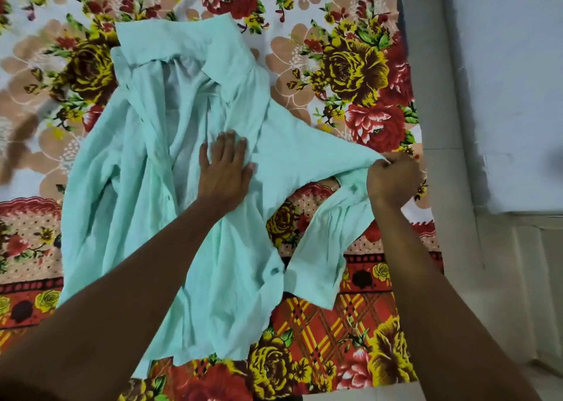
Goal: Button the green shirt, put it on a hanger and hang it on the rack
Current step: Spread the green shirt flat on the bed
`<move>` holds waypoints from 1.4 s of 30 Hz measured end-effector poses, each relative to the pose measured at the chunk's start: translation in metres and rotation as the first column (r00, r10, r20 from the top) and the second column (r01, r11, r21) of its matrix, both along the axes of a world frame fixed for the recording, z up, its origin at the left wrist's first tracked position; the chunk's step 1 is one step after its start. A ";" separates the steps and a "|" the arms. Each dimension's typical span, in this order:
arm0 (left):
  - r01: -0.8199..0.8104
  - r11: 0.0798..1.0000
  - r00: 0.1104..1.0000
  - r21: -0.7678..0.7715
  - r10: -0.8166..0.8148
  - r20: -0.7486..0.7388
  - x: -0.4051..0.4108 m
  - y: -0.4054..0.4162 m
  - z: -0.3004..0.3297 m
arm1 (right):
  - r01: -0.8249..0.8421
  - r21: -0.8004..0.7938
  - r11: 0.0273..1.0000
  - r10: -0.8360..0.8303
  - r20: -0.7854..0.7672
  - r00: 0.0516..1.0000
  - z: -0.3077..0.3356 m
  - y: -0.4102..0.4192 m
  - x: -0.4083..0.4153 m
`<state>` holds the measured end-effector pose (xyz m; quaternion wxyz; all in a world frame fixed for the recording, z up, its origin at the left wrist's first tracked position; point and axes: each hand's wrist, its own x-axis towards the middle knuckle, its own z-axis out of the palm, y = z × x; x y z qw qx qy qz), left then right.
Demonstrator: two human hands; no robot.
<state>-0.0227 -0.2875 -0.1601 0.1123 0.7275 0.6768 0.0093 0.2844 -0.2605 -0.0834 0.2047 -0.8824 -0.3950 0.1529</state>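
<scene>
Hem of green shirt (213, 278) nearest the body, close to the bed's front edge, collar (219, 62) farthest away; long axis thus running from near to far, tipped a little toward the left at the top. Lies face up and open on the floral bedsheet (335, 339), front panels parted, lining showing down the middle, no buttons fastened as far as visible. Small dark button (168, 197) just discernible on the left placket, beside the left forearm.

Right sleeve (323, 242) doubled back toward the near side, cuff end resting on the sheet near the hem, shoulder fabric drawn out to a taut point on the right.

Left hand (227, 169) flat on the chest of the garment, fingers straight and spread, pressing cloth down, gripping nothing. Sits near the centre line, just right of the open gap, so nearer to both plackets.

Right hand (393, 178) closed into a pinch on the drawn-out sleeve fabric, well out to the right, near the mattress edge, apart from the plackets.

Judged as spreading and straightening, ahead of buttoning. Coming move likely turning on bringing the right panel across onto the left one along that near-to-far axis; left hand better placed to start, right hand needing to let go and travel inward first.

Beyond the collar, only more patterned sheet. To the right past the bed, pale floor (518, 96). Neither hanger nor rack in view.
</scene>
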 end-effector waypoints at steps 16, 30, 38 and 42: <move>0.024 0.982 0.999 0.185 -0.029 0.025 -0.016 -0.007 -0.042 | -0.600 -0.019 0.800 0.599 -0.050 0.799 -0.040 0.095 -0.048; 0.023 0.969 0.999 0.246 -0.032 0.035 -0.020 -0.009 -0.052 | -0.328 -0.224 0.918 0.188 -0.483 0.855 -0.030 -0.084 -0.138; 0.024 0.975 0.994 0.222 -0.047 0.098 -0.020 -0.008 -0.047 | -0.217 -0.031 0.976 0.161 -0.569 0.807 -0.035 -0.025 -0.128; 0.046 0.988 0.990 0.150 -0.065 0.127 -0.018 -0.010 -0.029 | -0.416 0.032 0.909 0.388 -0.432 0.814 -0.022 -0.051 -0.099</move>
